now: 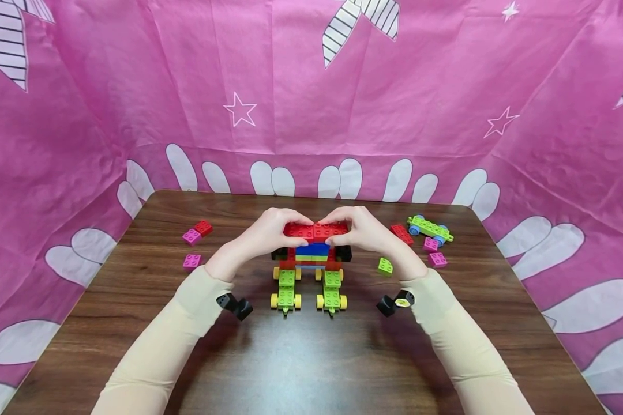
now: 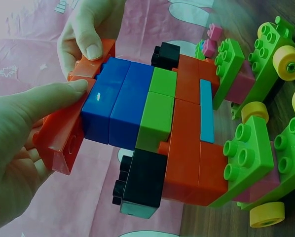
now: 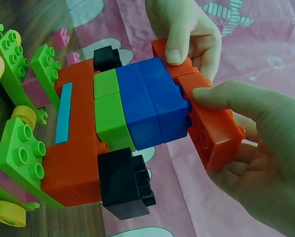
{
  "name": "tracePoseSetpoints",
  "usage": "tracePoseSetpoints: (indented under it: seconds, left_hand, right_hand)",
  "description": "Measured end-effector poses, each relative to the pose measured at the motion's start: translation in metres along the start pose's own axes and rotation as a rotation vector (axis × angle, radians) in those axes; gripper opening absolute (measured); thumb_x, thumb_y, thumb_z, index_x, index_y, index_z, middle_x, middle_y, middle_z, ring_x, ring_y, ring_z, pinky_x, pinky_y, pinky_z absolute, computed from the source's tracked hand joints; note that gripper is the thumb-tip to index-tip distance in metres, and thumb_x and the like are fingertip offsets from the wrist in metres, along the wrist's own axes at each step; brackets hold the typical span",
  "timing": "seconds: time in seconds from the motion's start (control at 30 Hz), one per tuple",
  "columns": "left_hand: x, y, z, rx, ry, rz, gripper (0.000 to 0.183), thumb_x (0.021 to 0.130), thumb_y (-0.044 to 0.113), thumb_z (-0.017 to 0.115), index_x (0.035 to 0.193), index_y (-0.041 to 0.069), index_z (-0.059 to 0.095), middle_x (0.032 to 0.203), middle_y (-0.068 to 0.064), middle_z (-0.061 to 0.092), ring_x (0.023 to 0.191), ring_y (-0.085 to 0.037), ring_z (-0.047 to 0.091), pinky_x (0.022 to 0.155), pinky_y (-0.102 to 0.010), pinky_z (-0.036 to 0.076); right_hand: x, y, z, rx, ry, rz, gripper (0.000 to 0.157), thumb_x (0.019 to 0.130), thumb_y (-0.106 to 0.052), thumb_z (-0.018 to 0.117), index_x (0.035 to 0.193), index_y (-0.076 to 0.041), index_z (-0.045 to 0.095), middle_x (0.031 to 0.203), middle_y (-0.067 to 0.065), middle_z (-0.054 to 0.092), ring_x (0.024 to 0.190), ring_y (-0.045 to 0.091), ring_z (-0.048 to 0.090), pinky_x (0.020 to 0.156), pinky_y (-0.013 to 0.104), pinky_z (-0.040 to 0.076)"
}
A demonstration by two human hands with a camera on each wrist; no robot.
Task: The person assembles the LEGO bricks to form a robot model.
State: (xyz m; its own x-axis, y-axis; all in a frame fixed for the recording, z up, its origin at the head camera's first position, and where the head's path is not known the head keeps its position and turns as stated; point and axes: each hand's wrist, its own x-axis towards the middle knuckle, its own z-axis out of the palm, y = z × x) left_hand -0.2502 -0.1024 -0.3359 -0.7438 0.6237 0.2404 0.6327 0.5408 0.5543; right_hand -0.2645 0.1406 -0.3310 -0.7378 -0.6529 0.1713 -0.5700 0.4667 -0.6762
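Left hand and right hand pinched pair of red studded plastic bricks from opposite ends, fingers curled, thumbs on near face; pair's long axis ran left to right, just above rectangular blue plastic bricks, some blue studs showing between; neither hand clearly nearer.
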Motion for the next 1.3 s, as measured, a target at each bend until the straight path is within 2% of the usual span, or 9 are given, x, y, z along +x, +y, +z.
tracePoseSetpoints:
  seconds: [0.43, 1.3]
  left_hand:
    - [0.0002, 0.0002, -0.0006, 0.005, 0.004, -0.001, 0.036, 0.082, 0.019, 0.077, 0.114, 0.005, 0.07, 0.11, -0.009, 0.071, 0.093, -0.02, 0.064, 0.079, -0.033, 0.053]
    - [0.0005, -0.0003, 0.0003, -0.005, 0.006, -0.001, 0.036, 0.081, 0.02, 0.078, 0.114, 0.006, 0.071, 0.11, -0.009, 0.071, 0.094, -0.02, 0.064, 0.08, -0.033, 0.054]
  right_hand:
    - [-0.0001, -0.0009, 0.0016, -0.029, 0.01, 0.0, 0.034, 0.077, -0.016, 0.081, 0.11, -0.01, 0.074, 0.104, 0.003, 0.071, 0.089, 0.014, 0.062, 0.074, 0.031, 0.051]
    - [0.0048, -0.0041, -0.0024, -0.026, -0.035, 0.043, 0.036, 0.075, -0.015, 0.082, 0.109, -0.008, 0.073, 0.103, 0.006, 0.072, 0.089, 0.016, 0.062, 0.077, 0.034, 0.052]
